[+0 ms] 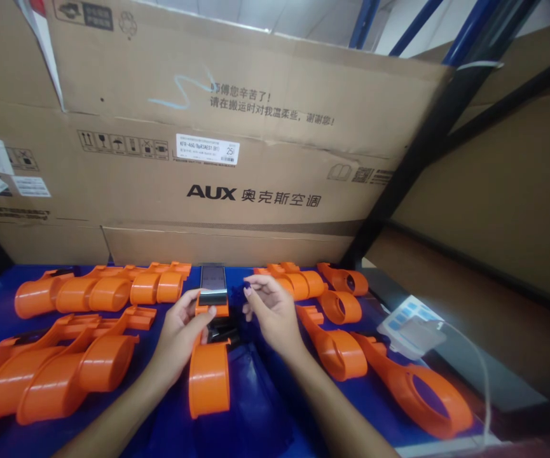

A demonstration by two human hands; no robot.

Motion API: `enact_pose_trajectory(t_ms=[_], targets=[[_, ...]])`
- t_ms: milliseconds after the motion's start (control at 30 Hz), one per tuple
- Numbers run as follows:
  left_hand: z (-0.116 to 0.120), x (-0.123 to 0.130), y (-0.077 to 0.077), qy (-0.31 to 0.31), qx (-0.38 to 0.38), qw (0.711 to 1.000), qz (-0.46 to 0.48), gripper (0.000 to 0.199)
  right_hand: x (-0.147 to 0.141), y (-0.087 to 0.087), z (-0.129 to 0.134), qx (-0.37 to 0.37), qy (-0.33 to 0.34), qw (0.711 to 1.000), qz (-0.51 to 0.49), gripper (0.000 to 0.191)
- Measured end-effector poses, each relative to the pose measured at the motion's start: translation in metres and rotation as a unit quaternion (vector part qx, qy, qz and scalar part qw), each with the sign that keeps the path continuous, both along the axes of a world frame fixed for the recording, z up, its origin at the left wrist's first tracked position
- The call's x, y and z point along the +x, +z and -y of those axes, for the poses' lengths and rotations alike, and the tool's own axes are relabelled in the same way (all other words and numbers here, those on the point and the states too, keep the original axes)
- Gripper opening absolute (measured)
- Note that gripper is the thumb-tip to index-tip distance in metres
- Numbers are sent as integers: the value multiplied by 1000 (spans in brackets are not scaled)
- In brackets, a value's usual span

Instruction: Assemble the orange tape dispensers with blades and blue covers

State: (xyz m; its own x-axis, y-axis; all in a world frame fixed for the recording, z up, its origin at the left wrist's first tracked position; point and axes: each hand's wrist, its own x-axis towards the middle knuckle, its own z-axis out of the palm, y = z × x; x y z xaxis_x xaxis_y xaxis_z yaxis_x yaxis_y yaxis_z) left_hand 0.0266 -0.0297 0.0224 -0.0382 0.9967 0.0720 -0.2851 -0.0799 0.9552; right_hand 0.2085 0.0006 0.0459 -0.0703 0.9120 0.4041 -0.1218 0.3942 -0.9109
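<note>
In the head view, my left hand (184, 324) is wrapped round the upper part of an orange plastic piece (209, 380) with a wide ring at its lower end. A small device with a grey screen (213, 278) stands at the top of that piece, just beyond my fingers. Close on the right, my right hand (269, 308) has its thumb and index finger pinched on a small dark blue thing (247, 285), too small to name. Black parts (223, 333) and a dark blue plastic bag (255, 401) lie between and below the hands.
Rows of orange ringed pieces (50, 381) lie on the blue surface at left, with more orange pieces (346, 353) at right. A white-and-blue box (411, 326) with a cable sits far right. Behind stands a large cardboard box (255, 159), beside a dark rack post (398, 165).
</note>
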Motion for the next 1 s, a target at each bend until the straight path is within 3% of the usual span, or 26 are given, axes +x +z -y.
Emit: enact_pose_trajectory(t_ms=[133, 267, 633, 867, 1000], targets=[[-1, -1, -2, 9, -1, 1000, 10, 47, -7, -4, 1, -26, 39, 998, -34, 29], [0, -1, -2, 16, 2, 1000, 14, 46, -10, -8, 4, -25, 51, 998, 0, 29], [0, 0, -3, 31, 16, 999, 5, 46, -10, -13, 4, 105, 11, 988, 111, 14], [3, 1, -3, 24, 49, 998, -8, 43, -4, -7, 7, 234, -29, 941, 242, 12], [2, 2, -3, 15, 47, 999, -7, 41, 0, -5, 7, 270, -6, 918, 291, 12]])
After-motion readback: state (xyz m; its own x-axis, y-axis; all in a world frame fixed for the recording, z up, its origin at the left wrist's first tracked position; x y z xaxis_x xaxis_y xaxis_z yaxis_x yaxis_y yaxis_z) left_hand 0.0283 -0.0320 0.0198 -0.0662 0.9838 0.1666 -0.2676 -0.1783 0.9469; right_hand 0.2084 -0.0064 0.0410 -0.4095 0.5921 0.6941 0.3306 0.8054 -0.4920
